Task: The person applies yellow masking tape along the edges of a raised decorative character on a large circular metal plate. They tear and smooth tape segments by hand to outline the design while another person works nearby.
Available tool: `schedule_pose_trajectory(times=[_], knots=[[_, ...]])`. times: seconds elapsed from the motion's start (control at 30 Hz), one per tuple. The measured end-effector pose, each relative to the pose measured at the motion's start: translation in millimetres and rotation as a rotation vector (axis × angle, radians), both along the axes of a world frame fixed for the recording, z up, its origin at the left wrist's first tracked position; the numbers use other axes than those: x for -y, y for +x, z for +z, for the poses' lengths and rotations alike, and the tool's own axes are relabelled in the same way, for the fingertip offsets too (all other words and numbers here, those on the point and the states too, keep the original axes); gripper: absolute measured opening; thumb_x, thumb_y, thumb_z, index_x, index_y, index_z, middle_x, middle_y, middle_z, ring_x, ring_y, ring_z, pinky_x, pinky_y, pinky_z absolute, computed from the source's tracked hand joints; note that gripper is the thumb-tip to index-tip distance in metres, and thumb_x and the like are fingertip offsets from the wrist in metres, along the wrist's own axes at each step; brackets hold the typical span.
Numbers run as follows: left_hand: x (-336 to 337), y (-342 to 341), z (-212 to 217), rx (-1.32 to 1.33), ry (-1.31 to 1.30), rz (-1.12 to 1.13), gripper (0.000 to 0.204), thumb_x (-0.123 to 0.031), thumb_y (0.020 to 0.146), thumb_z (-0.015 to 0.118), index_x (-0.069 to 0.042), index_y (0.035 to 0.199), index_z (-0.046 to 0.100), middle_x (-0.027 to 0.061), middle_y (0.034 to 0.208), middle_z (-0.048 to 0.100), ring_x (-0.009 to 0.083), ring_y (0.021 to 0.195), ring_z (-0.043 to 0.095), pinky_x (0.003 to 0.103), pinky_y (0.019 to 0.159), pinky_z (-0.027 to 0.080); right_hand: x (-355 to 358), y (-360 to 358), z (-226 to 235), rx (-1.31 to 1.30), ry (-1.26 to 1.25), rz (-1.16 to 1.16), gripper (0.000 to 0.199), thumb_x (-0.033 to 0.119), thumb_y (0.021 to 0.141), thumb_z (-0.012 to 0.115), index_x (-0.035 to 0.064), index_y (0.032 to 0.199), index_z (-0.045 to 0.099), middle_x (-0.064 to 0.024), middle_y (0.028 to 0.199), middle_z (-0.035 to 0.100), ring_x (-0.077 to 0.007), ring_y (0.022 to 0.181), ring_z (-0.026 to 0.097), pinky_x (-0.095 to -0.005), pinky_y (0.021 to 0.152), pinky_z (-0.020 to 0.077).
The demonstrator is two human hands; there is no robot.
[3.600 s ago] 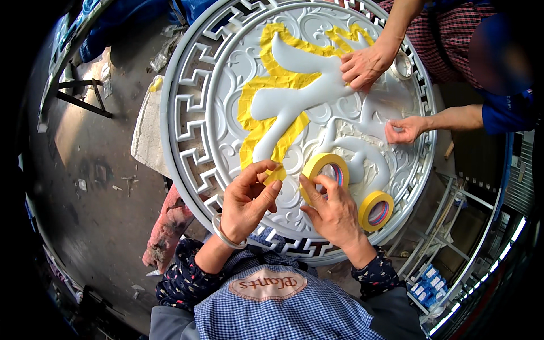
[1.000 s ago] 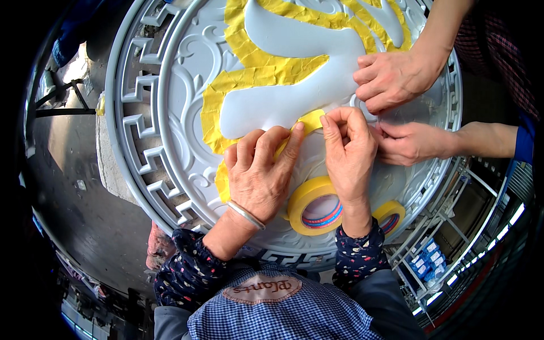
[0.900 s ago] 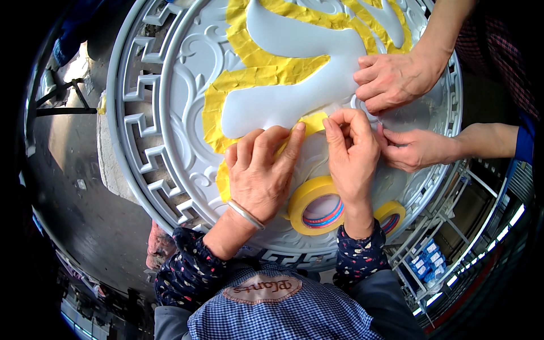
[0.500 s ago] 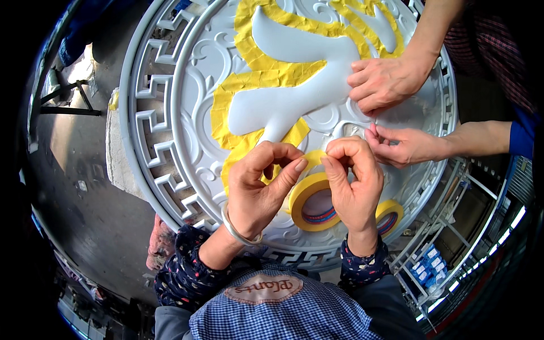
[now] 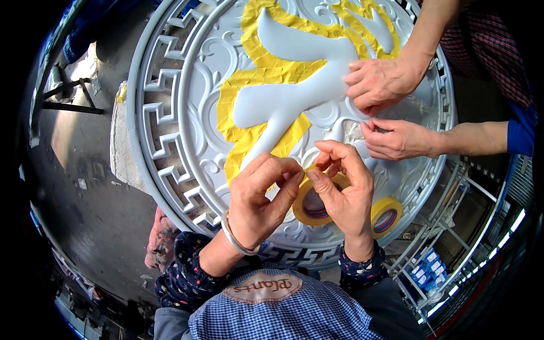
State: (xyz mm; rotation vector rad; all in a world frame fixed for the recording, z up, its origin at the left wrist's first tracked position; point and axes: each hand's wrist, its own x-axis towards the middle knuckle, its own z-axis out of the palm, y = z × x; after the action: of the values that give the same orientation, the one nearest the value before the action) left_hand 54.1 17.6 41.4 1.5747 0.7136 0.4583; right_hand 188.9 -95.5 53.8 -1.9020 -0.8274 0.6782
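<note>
Pinched in the fingers of my left hand (image 5: pixel 260 190) is one end of a short strip of yellow masking tape (image 5: pixel 307 168). My right hand (image 5: pixel 347 190) holds the other end by thumb and fingers, its index finger raised. Just under the hands a yellow tape roll (image 5: pixel 302 212) stands on the carved panel, partly hidden by my right hand. The round pale grey panel (image 5: pixel 134 107) bears a smooth raised figure (image 5: pixel 272 102). Crumpled yellow tape (image 5: pixel 226 110) borders much of that figure.
A co-worker's two hands (image 5: pixel 379 85) work at the panel's right side, close to my right hand. Another tape roll (image 5: pixel 378 212) lies beside my right wrist. A metal rack (image 5: pixel 447 221) stands at the right, a pink cloth (image 5: pixel 161 238) at lower left.
My right hand has drawn closer to my left and changed its finger hold, so less tape shows between them. The panel has shifted slightly right in view.
</note>
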Motion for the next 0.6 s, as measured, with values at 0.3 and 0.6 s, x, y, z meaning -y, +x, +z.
schedule_pose_trajectory(times=[0.3, 0.6], knots=[[-5.2, -1.3, 0.1, -0.029, -0.01, -0.059, 0.013, 0.0, 0.089, 0.079, -0.001, 0.101, 0.072, 0.0052, 0.085, 0.066, 0.0136, 0.074, 0.063, 0.027, 0.068, 0.05, 1.2, 6.1, -2.6, 0.029, 0.058, 0.085, 0.019, 0.005, 0.089, 0.083, 0.0045, 0.105, 0.074, -0.0064, 0.097, 0.07, -0.0173, 0.084, 0.068, -0.0286, 0.072, 0.0535], [-6.8, -2.7, -2.0, -0.056, -0.171, -0.025, 0.012, -0.004, 0.092, 0.079, 0.0, 0.101, 0.073, 0.0006, 0.086, 0.069, 0.0075, 0.076, 0.06, 0.024, 0.069, 0.047, 0.4, -1.9, -5.3, 0.177, 0.101, 0.087, 0.015, 0.002, 0.088, 0.082, 0.0047, 0.1, 0.072, -0.0076, 0.092, 0.069, -0.0222, 0.08, 0.068, -0.0323, 0.07, 0.055]])
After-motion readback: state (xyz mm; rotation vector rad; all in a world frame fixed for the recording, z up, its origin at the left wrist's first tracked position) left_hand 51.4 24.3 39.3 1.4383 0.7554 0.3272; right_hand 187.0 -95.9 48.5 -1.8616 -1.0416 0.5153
